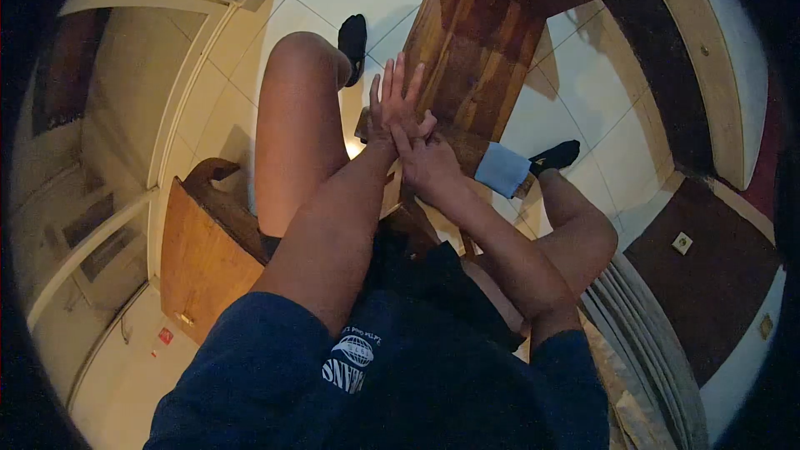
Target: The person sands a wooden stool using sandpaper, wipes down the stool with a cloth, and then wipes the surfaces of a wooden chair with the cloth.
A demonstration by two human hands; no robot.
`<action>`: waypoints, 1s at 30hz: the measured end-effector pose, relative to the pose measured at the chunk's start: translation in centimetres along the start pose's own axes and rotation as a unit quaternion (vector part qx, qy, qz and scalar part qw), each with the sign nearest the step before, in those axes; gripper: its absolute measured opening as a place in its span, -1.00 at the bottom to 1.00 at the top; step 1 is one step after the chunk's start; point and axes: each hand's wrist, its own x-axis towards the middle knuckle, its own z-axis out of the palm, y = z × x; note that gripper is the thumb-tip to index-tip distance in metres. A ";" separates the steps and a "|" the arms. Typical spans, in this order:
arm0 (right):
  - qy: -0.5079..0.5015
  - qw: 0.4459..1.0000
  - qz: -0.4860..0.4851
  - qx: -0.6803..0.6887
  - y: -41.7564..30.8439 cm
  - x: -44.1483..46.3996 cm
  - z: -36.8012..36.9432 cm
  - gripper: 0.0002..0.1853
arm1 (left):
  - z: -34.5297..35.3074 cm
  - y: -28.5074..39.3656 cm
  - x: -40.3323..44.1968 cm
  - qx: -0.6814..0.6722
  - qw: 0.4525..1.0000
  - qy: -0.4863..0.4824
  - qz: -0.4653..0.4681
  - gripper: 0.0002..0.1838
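Note:
My left hand (397, 98) is stretched out in front of me, fingers extended and apart, with nothing in it. My right hand (429, 168) lies against the left wrist from the right side. One of its digits crosses the wrist, and its other fingers are mostly hidden underneath, closed around the wrist. Both hands are above a brown wooden piece of furniture (477, 58). A folded light-blue cloth (502, 169) lies on its near wooden edge, to the right of my right hand.
My bare legs are spread on either side, with black socks (353, 46) on the tiled floor (575, 108). A curved wooden furniture piece (204, 262) stands at left, beside a glazed white-framed panel (108, 117). Grey striped fabric (654, 342) hangs at lower right.

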 end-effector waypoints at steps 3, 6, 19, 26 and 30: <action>-0.128 0.990 0.029 0.052 -2.4 -0.4 -3.6 -0.17 | 0.2 0.0 -0.1 0.010 1.000 0.002 0.003 0.06; -0.203 0.975 0.050 0.072 -2.6 -0.5 -4.5 -0.17 | 0.9 -0.2 -0.2 0.008 1.000 0.019 0.011 0.06; -0.049 0.999 -0.012 0.012 -0.4 0.7 -2.1 -0.14 | 0.7 -0.3 -0.2 0.033 0.999 -0.009 0.001 0.11; -0.067 0.998 -0.007 0.014 -0.4 1.4 -2.3 -0.17 | 0.8 -0.3 -0.2 0.056 0.998 -0.020 -0.004 0.11; -0.069 0.997 0.001 -0.021 -0.6 1.3 -2.1 -0.17 | 0.9 -0.4 -0.3 0.050 0.999 -0.019 -0.003 0.11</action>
